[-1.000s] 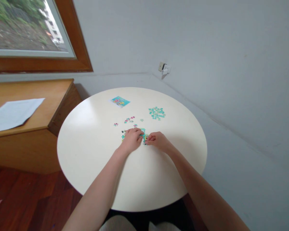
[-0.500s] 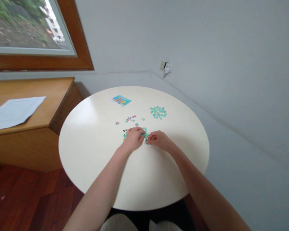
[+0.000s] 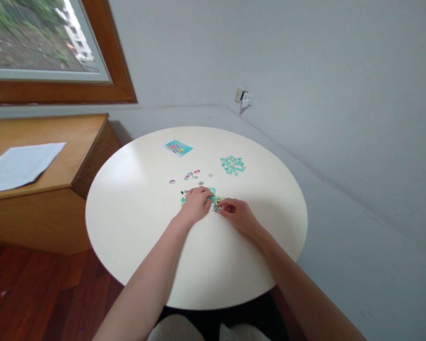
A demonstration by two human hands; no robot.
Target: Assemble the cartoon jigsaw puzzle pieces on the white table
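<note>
Several joined jigsaw pieces (image 3: 212,191) in teal and yellow lie on the round white table (image 3: 135,227), partly hidden under my hands. Palm down, my left hand (image 3: 197,204) rests across them, its fingers bent loosely with the tips on the teal part. At the lower right edge, the thumb and forefinger of my right hand (image 3: 236,212) pinch a small puzzle piece (image 3: 215,208) against the joined ones. Loose pieces poke out left of my left hand, one of them dark (image 3: 183,192).
Pink and teal loose pieces (image 3: 189,175) lie beyond my hands. A heap of teal pieces (image 3: 233,165) sits farther right, and a picture card (image 3: 177,148) toward the back. Left of the table stands a wooden ledge (image 3: 88,137) with paper sheets (image 3: 24,163). Walls close in behind and right.
My right hand has shifted slightly right and its fingers have opened up a little, showing more yellow pieces behind them. My left hand stays in place.
</note>
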